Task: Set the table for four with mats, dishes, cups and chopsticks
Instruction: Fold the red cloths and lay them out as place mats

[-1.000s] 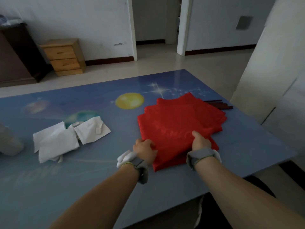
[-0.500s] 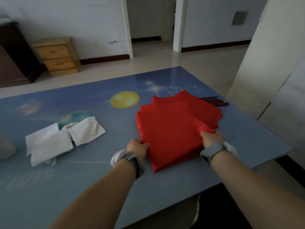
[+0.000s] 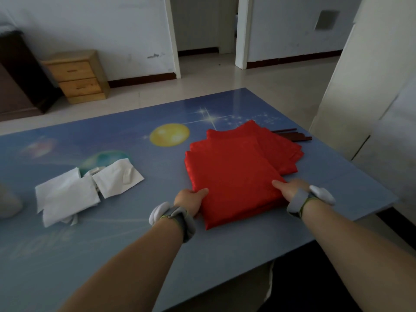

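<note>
1. On the blue table (image 3: pixel 135 255), toward its right half, a stack of folded red mats (image 3: pixel 234 176) is laid flat.
2. The top mat's long axis is run from the near edge away toward the far right, with one corner pointed at the near edge; the lower mats are fanned out to the far right.
3. The left hand (image 3: pixel 190 200) is closed on the top mat's near-left edge, thumb laid on the cloth and fingers curled beneath.
4. The right hand (image 3: pixel 290 188) is closed on the near-right edge in the same way, thumb on top.
5. Dark chopsticks (image 3: pixel 295 136) are seen just beyond the mats at the far right, lying roughly across the table.
6. White napkins (image 3: pixel 74 192) are spread well to the left of the mats.
7. Compared with a second ago, the hands have been moved apart to opposite edges of the top mat, and the top mat has been squared and turned slightly on the stack.
</note>
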Available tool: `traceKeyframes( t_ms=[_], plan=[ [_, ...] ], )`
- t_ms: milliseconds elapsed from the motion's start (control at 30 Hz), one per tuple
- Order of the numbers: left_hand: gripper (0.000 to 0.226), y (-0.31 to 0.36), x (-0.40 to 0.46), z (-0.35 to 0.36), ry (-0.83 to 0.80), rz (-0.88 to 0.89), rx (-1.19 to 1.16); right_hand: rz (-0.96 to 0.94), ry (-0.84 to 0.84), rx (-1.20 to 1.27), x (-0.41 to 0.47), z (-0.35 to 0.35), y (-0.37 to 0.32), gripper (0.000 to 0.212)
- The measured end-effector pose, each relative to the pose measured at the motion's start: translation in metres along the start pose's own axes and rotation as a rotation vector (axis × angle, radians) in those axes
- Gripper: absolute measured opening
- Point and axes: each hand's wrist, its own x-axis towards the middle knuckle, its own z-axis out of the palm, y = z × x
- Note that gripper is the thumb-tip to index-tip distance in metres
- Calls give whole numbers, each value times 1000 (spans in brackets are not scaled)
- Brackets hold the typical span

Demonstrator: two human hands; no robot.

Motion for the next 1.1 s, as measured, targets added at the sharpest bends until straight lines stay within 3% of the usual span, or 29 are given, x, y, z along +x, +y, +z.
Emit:
traceKeyframes(
  t_ms=[167, 300, 467, 600, 733, 867, 1100],
  plan=[
    [34, 5, -11, 4, -173, -74, -205, -131, 131, 171, -3, 6, 2, 33],
    [45, 16, -16, 6, -215, 51, -454, -260, 212, 216, -5, 12, -2, 28],
    [71, 44, -9, -4, -104, 398, -172, -447, 368, 384, -16, 3, -25, 18],
    [74, 67, -7, -9, -49, 564, -46, -508, 471, 474, -17, -4, -36, 17],
    [73, 60, -2, -10, 24, 484, 130, -442, 430, 361, -9, -1, -31, 23],
    [61, 40, -5, -10, 72, 293, 455, -345, 305, -21, -3, 6, -20, 37],
    [48, 28, -6, -23, 13, 232, 526, -613, 319, -218, -26, 29, -44, 29]
  ],
)
